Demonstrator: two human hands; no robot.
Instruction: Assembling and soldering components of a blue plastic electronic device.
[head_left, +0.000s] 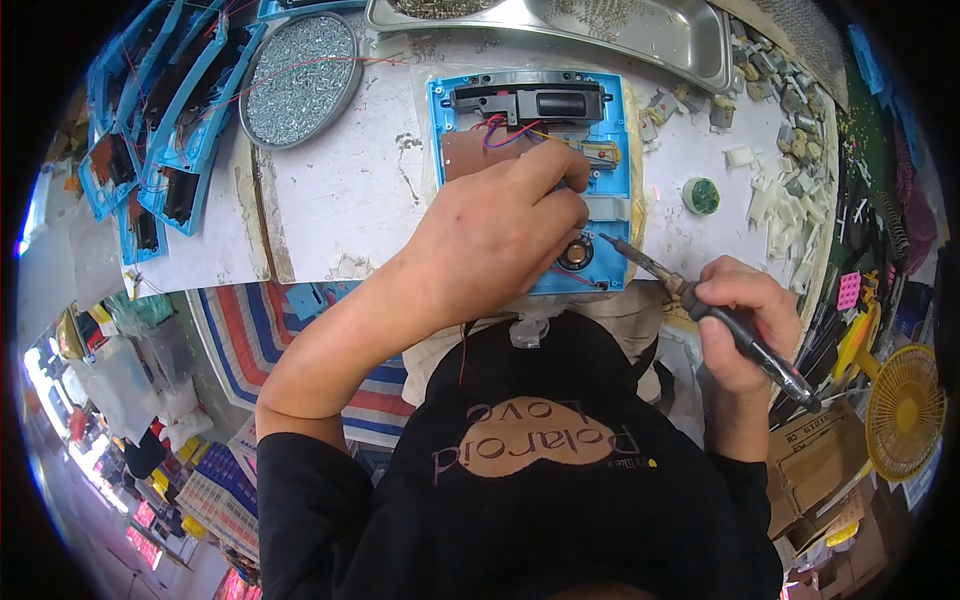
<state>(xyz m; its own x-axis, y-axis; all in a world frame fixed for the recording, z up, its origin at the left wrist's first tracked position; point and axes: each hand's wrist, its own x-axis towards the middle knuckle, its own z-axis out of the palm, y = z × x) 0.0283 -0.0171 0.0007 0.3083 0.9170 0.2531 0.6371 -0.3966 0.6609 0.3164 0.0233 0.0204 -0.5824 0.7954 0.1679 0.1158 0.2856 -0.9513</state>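
Observation:
A blue plastic housing [617,122] lies open-side up at the table's front edge. Inside it are a black battery-like block [560,105], a brown board [462,155], red and blue wires, and a small round speaker-like part [577,254]. My left hand [505,225] reaches over the housing's middle with its fingers curled together; whatever is between the fingertips is hidden. My right hand [745,315] grips a soldering iron [738,335] by its black handle. The iron's tip points left, close to the housing's lower right part; I cannot tell whether it touches.
Several blue housings with wires [185,150] pile up at the left, beside a round tray of small screws [300,80]. A metal tray [690,45] stands at the back. At the right are a small green-filled pot [701,196], white plastic parts [785,215] and a yellow fan [905,410].

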